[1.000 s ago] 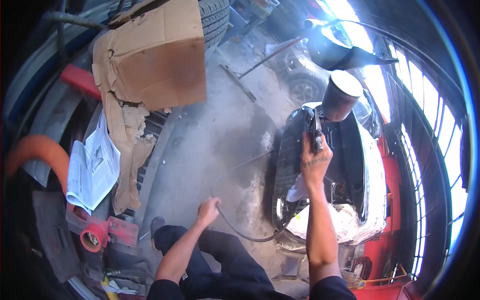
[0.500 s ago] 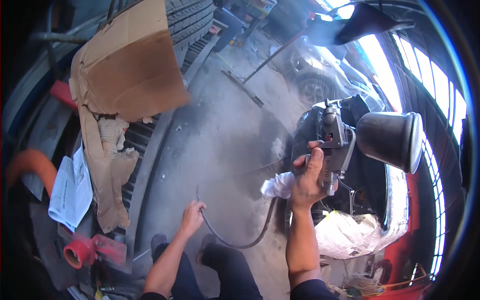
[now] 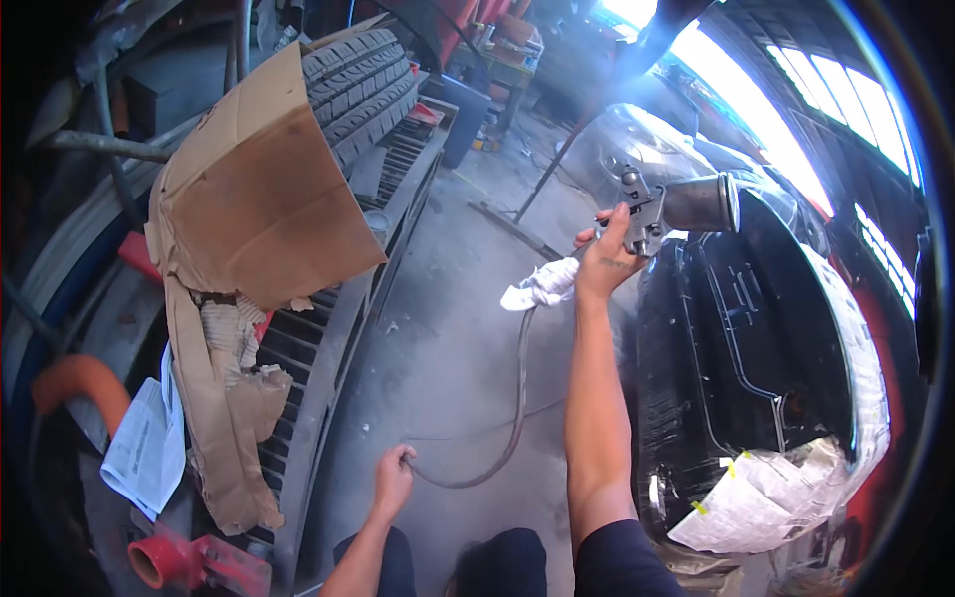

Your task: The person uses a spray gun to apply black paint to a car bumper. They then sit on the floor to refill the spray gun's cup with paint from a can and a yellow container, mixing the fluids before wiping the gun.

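Note:
My right hand [image 3: 607, 264], on an outstretched arm, is closed around the grip of a spray gun [image 3: 649, 221]. The gun's metal cup [image 3: 696, 204] points to the right. A white cloth [image 3: 542, 287] is bunched round the hose below the gun's handle. From there the dark air hose [image 3: 521, 388] drops in a loop toward my left hand [image 3: 394, 480], whose fingers are closed on it low over the floor. To the right of the gun stands a glossy black car body part [image 3: 731, 328], its edges masked with paper [image 3: 771, 497] and plastic film.
On the left, a slatted metal rack [image 3: 338, 298] carries a tire [image 3: 363, 90] and a torn cardboard box [image 3: 264, 179]. Folded newspaper [image 3: 146, 438], an orange tube [image 3: 85, 383] and a red tape dispenser [image 3: 164, 562] lie nearer. A metal stand [image 3: 522, 229] and a plastic-covered car [image 3: 627, 139] are farther back.
My right hand has carried the spray gun farther away, beside the black part, and my right arm has stretched out. The left hand has lowered in view, still on the hose. The view has shifted.

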Demonstrator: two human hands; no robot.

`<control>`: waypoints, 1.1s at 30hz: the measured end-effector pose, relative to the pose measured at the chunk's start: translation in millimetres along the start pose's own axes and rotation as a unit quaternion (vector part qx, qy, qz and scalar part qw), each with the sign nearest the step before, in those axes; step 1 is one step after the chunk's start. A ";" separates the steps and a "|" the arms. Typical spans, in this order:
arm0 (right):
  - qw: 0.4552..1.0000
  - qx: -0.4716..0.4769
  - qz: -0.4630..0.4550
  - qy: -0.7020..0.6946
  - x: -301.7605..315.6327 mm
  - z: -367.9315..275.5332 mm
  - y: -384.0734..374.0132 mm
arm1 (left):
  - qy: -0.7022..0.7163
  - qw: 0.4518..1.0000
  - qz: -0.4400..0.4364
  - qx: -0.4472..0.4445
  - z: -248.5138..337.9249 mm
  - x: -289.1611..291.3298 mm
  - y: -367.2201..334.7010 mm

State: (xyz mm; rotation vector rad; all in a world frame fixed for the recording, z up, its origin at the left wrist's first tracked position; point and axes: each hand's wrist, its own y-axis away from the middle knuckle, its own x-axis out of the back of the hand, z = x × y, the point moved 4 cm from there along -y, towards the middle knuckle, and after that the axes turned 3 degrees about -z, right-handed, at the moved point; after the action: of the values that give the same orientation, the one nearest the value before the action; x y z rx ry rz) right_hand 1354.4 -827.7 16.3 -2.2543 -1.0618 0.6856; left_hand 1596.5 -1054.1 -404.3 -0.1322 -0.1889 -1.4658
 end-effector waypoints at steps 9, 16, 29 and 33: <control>0.992 0.061 -0.020 -0.108 5.8 9.1 44.2 | 0.059 0.998 0.024 0.016 -66.7 -28.1 -22.5; 0.956 0.099 -0.152 -0.229 36.0 -32.1 82.2 | -0.059 0.997 0.049 -0.029 -50.3 -35.3 -33.0; 0.984 -0.116 -0.039 -0.133 55.9 77.6 -110.4 | -0.175 0.980 -0.091 0.035 132.0 -27.4 -11.4; 0.977 -0.195 0.005 -0.092 69.7 87.7 -152.4 | -0.154 0.978 -0.118 0.078 169.2 -20.9 -2.6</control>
State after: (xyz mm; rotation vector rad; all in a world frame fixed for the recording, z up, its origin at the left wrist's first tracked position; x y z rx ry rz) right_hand 1257.1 -667.1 39.6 -2.5638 -1.3755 0.7553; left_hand 1584.1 -999.6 -243.2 -0.2155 -0.5875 -1.6548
